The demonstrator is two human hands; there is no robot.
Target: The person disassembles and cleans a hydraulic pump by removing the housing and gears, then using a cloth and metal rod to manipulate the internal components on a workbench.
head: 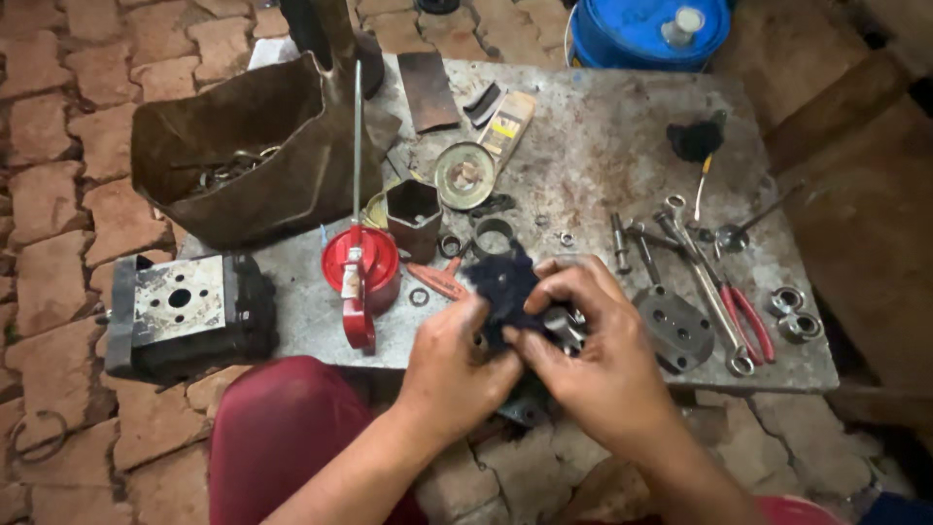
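Your left hand [455, 365] bunches a dark blue rag [503, 284] around a small steel toothed part [567, 326]; your right hand [593, 345] pinches it steady for wiping above the grey metal slab [603, 136].

You sat over a floor of worn reddish brick pavers [58, 126], a low, stained grey metal table [603, 146] before you, a blue plastic drum [632, 39] beyond it, dim shadow at right.
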